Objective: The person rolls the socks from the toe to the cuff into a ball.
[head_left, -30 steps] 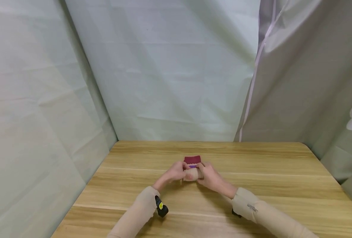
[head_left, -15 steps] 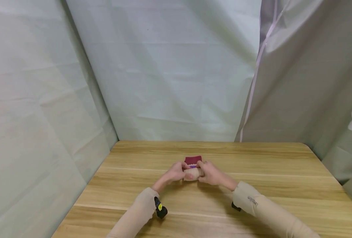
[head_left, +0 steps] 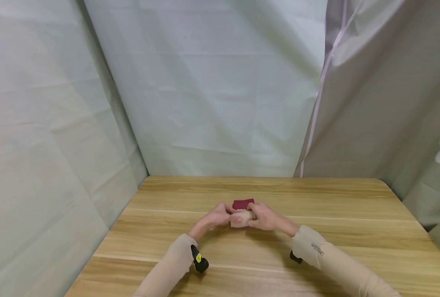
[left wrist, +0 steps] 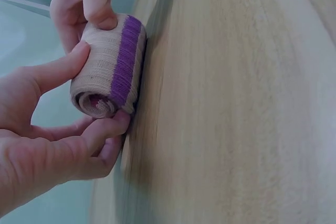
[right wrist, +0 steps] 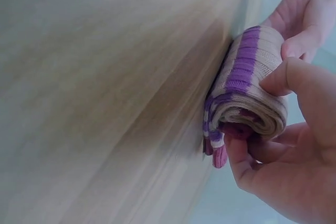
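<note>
A knitted ribbed sock (head_left: 240,220), beige with a purple stripe, is partly rolled up on the table. Its dark red end (head_left: 243,203) lies flat beyond the roll in the head view. My left hand (head_left: 218,215) grips the roll's left end, thumb on the beige side and fingers curled around its edge. At the opposite end my right hand (head_left: 264,216) holds it, thumb pressing the knit and fingertips at the spiral opening. Coiled layers of the rolled sock (right wrist: 257,61) show in the right wrist view, with purple and pink edges sticking out beneath.
The wooden table (head_left: 160,239) stretches around both hands. Pale cloth curtains (head_left: 220,90) hang behind it and at both sides. Black wrist-worn devices (head_left: 201,264) sit at the sleeve cuffs.
The sock has been rolled further: its dark red end has come nearer to the roll, and the purple band between them has nearly gone from sight. Both hands keep their grip.
</note>
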Available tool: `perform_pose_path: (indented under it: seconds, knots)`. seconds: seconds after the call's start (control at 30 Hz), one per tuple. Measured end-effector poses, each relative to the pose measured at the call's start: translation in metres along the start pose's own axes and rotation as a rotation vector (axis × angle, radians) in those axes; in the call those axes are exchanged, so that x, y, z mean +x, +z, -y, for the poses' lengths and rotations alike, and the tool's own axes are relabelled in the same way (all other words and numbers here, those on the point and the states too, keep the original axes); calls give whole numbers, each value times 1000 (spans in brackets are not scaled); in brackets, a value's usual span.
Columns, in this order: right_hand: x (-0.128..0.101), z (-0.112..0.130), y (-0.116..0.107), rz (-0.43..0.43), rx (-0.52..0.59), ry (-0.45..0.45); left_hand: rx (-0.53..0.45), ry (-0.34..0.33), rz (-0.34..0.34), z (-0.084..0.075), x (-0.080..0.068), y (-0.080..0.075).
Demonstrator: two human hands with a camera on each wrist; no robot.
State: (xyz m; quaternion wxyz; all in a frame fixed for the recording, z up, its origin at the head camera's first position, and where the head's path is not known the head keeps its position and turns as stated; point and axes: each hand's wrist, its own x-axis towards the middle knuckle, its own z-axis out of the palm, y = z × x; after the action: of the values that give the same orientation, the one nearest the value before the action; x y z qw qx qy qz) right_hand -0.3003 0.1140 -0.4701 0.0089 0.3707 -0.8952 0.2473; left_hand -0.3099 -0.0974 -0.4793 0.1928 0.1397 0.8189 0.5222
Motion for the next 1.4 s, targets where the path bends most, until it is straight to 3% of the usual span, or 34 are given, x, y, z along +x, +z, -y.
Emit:
perform_pose_path:
  seconds: [0.27, 0.43, 0.63, 0.83, 1.0, 1.13, 1.4]
  knots:
    - [4, -3, -3, 60, 76, 94, -38, -59, -41, -3, -3, -1]
    - [6, -6, -5, 67, 239, 198, -51, -101, -40, -5, -2, -3]
    - [8, -7, -1, 3, 380, 372, -63, -120, -35, -8, 0, -5]
    - [10, -3, -1, -39, 484, 507, -15, -107, -4, -8, -1, -6]
    - [10, -3, -4, -26, 516, 545, 18, -83, 12, -8, -1, -8]
    - [11, -4, -6, -27, 533, 554, -21, -80, 18, -5, 1, -10]
    - [11, -1, -10, -118, 522, 610, -48, -124, -52, -1, 6, -7]
